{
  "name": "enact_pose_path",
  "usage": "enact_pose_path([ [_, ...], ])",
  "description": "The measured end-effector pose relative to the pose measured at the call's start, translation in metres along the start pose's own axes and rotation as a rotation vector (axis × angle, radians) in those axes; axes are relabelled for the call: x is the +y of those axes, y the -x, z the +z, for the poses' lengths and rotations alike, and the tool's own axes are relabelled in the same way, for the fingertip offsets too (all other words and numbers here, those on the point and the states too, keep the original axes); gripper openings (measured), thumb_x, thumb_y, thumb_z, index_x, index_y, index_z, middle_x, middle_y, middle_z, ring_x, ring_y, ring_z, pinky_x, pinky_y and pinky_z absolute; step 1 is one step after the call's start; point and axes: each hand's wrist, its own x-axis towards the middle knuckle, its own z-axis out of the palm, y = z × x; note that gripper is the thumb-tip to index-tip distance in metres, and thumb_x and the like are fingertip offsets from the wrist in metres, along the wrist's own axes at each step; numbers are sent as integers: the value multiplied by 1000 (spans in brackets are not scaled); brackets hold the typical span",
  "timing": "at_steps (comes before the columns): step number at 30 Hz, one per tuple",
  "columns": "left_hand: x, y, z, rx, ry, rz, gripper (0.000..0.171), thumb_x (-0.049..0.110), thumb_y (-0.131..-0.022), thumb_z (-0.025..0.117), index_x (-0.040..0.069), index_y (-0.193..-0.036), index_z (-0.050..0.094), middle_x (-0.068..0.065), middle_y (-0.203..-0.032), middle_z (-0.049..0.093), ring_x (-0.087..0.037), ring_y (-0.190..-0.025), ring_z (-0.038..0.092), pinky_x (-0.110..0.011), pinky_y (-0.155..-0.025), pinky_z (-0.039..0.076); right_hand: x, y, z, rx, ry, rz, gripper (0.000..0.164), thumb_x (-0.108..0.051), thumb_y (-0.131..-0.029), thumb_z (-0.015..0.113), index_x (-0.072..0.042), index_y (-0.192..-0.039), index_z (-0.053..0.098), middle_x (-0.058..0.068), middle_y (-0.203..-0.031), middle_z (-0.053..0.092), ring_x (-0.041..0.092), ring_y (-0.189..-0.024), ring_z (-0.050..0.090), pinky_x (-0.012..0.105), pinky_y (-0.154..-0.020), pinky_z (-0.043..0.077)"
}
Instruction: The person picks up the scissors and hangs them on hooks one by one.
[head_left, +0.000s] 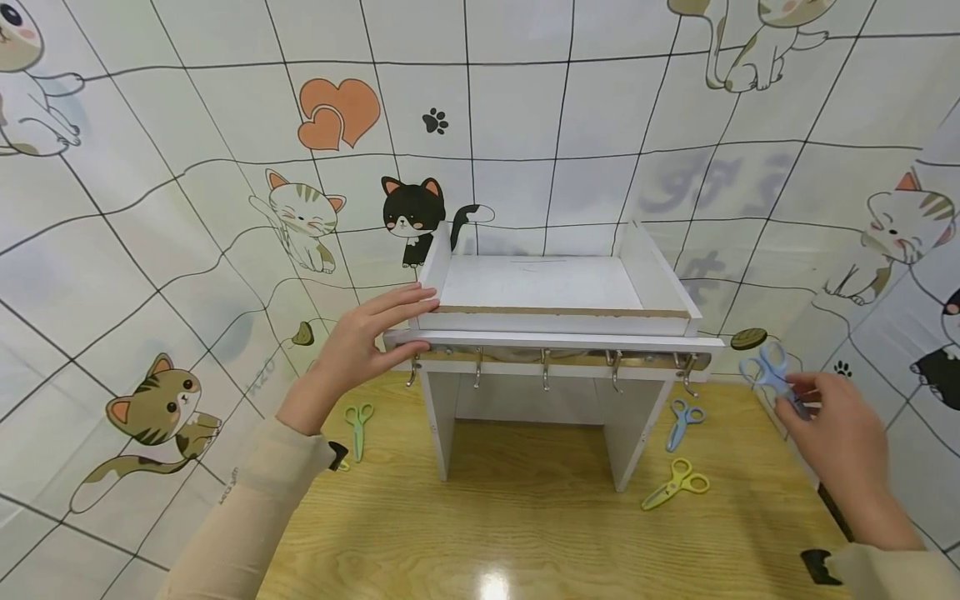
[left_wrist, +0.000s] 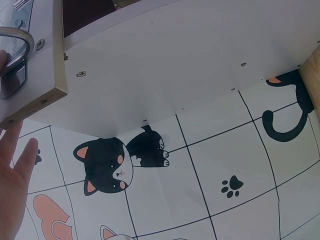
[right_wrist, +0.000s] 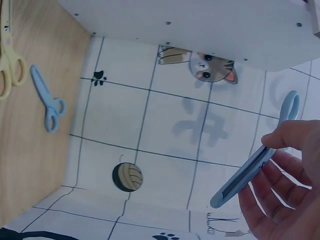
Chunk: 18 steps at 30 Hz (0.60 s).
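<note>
On the left front corner of a small white shelf stand (head_left: 555, 342) rests my left hand (head_left: 360, 333), its fingers extended along the tray side and the thumb by the front board. Several metal hooks (head_left: 546, 371) hang in a row under that board. Out to the right of the stand, my right hand (head_left: 843, 433) pinches a pair of blue scissors (head_left: 771, 367) between thumb and fingers. In the right wrist view the blue scissors (right_wrist: 242, 175) slant, handle loops up and blade end down, off the table.
Blue scissors (head_left: 681, 423) and yellow scissors (head_left: 675, 483) lie on the wooden table (head_left: 540, 533), right of the stand. Green scissors (head_left: 358, 432) lie to its left, a yellow piece showing beside my left cuff. A cat-patterned sheet (head_left: 517, 108) surrounds the table behind and at both sides.
</note>
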Motion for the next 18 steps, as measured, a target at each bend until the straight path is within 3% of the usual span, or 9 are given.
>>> enact_pose_path([
  [4, 0, 0, 0, 3, 2, 0, 58, 19, -81, 83, 17, -135, 64, -5, -141, 61, -25, -138, 51, -34, -116, 42, -9, -2, -7, 71, -21, -30, 32, -3, -82, 72, 6, -111, 64, 25, -99, 62, 40, -86, 59, 5, -58, 27],
  [7, 0, 0, 0, 1, 4, -4, 58, 19, -81, 83, 18, -136, 64, -5, -141, 61, -25, -138, 51, -35, -116, 42, -16, -3, -11, 113, -42, -44, 33, -2, -80, 74, 6, -111, 65, 24, -98, 63, 1, -79, 56, 0, -59, 27],
  [9, 0, 0, 0, -1, 4, -6, 58, 19, -81, 83, 18, -136, 63, -4, -142, 61, -25, -138, 51, -35, -116, 42, -22, -3, -13, 134, -57, -52, 33, 0, -79, 75, 6, -110, 65, 23, -98, 63, -21, -79, 41, -2, -61, 27],
  [11, 0, 0, 0, -3, 7, -7, 58, 19, -81, 83, 18, -136, 63, -4, -142, 61, -25, -139, 51, -35, -116, 41, -27, -2, -16, 148, -71, -55, 34, 0, -79, 75, 6, -110, 66, 23, -99, 63, -33, -85, 25, -4, -62, 27],
  [18, -1, 0, 0, 2, 8, 1, 58, 17, -81, 83, 17, -135, 64, -5, -141, 61, -26, -138, 52, -33, -117, 41, -46, 3, -23, 192, -122, -93, 34, 1, -79, 75, 8, -111, 65, 22, -101, 63, -34, -92, 28, -12, -76, 23],
])
